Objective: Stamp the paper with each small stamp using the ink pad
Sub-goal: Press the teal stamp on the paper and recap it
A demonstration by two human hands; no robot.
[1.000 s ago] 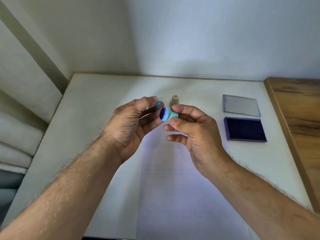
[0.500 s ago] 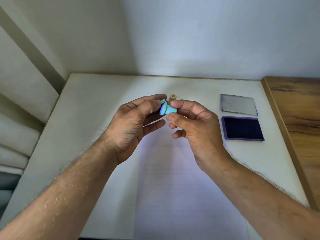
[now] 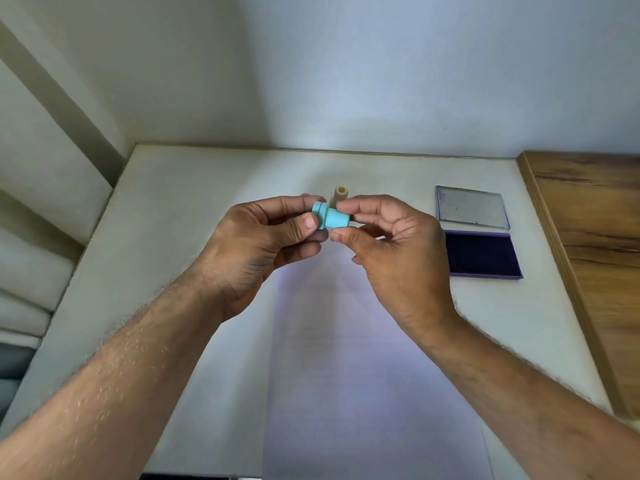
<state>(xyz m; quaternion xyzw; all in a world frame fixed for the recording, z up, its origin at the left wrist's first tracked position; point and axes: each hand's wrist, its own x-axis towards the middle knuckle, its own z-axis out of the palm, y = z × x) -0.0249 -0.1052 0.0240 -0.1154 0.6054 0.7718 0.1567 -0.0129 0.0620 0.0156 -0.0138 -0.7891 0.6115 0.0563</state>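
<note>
Above the white table (image 3: 194, 209), mid-frame, your left hand (image 3: 256, 247) and right hand (image 3: 391, 244) pinch one small turquoise plastic stamp (image 3: 332, 218) between curled fingers.

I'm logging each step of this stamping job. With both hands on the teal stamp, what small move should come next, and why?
Probably the left hand seats the cap fully. Both it and the right hand pinch the teal stamp above the paper, cap end leftward, and the beige stamp waits behind.
</note>
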